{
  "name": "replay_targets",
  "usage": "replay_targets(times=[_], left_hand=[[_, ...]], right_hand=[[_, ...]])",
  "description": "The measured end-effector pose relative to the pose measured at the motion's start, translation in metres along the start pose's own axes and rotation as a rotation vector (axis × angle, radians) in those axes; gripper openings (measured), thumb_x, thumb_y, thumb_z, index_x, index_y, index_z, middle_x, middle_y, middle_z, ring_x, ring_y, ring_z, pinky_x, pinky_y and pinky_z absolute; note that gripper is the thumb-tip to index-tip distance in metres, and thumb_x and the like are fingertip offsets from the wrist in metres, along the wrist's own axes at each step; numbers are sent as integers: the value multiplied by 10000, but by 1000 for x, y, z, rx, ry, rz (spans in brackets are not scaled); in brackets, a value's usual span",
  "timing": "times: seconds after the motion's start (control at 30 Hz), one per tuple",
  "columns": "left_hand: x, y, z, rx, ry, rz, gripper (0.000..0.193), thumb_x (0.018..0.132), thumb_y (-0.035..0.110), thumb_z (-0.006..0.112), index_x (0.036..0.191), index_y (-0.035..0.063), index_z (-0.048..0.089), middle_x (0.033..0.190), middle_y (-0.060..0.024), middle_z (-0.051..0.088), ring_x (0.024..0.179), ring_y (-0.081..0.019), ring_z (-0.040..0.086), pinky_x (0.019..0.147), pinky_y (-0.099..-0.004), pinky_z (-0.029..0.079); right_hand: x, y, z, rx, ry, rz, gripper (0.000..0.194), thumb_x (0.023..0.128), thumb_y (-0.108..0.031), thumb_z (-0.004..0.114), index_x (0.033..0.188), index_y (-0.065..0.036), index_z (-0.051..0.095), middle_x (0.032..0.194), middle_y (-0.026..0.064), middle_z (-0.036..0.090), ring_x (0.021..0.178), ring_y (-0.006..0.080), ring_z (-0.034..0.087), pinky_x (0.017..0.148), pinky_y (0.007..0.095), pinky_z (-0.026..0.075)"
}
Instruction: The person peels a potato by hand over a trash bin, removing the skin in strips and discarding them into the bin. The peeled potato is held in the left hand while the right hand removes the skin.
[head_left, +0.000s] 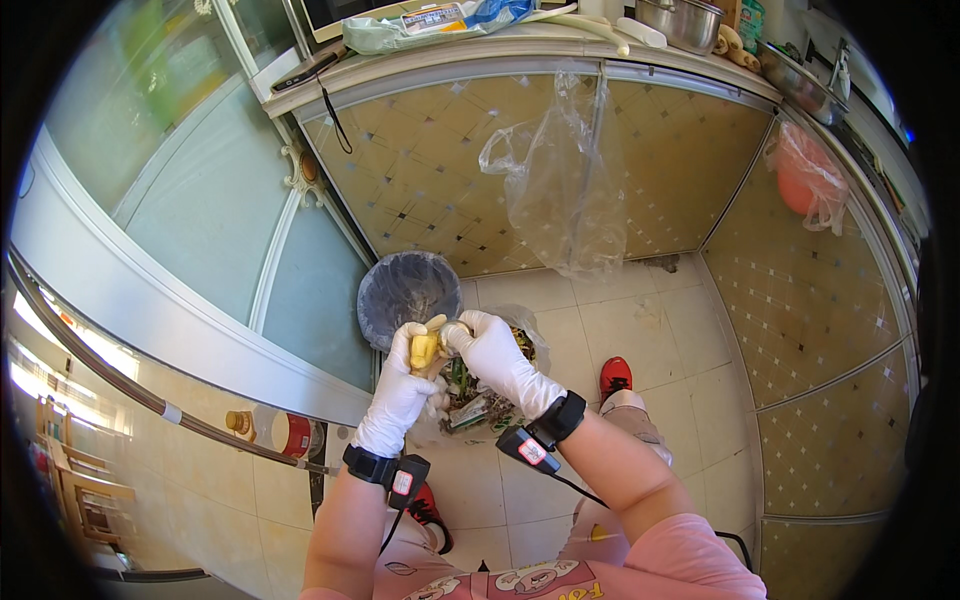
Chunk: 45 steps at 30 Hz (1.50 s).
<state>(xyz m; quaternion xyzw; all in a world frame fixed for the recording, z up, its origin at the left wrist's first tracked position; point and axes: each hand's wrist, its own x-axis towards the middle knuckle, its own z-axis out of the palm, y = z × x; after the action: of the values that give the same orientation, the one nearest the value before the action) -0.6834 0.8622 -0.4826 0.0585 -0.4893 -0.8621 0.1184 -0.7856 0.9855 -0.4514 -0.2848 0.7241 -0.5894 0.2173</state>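
Observation:
In a white glove, my left hand (401, 382) grips a pale yellow, peeled-looking piece of food (424, 351), perhaps a root vegetable. Just beside it, my gloved right hand (487, 352) has its fingers closed around a small shiny metal tool (452, 330), mostly hidden, whose end meets or nearly meets the yellow piece. Below both hands an open plastic bag (536, 352) of mixed scraps and wrappers lies on the floor. A round waste bin (409, 289) with a dark, thin liner stands just beyond my left hand.
A clear plastic bag (570, 172) hangs from the cabinet front ahead. On the counter lie a wipes packet (435, 22), a phone (307, 73) and a steel pot (679, 22). At left are a sliding glass door (202, 202) and an oil bottle (274, 431). A pink bag (806, 180) hangs at right.

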Motion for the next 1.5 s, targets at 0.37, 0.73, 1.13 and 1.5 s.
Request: replay_targets(times=[0.37,0.73,1.13,1.5], left_hand=[[3,-2,8,109,72,76,774,490,-271,411,1137,154,407,1416,-75,371,1272,-221,408,1042,-352,366],[0,-3,20,232,150,123,760,502,-281,382,1144,124,403,1410,-100,380,1277,-211,402,1040,-306,354],[0,-2,15,212,90,74,775,480,-270,410,1143,130,406,1380,-98,401,1280,-224,393,1079,-343,318],[1,4,-4,-313,28,-88,795,547,-189,478,1289,77,372,1275,-147,464,1224,-317,448,1101,-466,298]], right_hand=[[-1,0,6,-135,-27,-223,213,821,-156,585,938,-3,676,883,161,586,810,294,600,772,346,475],[-3,1,8,-164,77,-217,175,809,-126,572,861,21,649,846,187,597,805,329,607,753,366,481],[-2,0,1,-188,13,-164,231,841,-188,572,906,29,620,817,217,618,735,354,623,684,365,497],[4,3,2,32,-6,-128,218,867,-199,596,856,17,621,714,128,618,667,204,583,666,317,475]])
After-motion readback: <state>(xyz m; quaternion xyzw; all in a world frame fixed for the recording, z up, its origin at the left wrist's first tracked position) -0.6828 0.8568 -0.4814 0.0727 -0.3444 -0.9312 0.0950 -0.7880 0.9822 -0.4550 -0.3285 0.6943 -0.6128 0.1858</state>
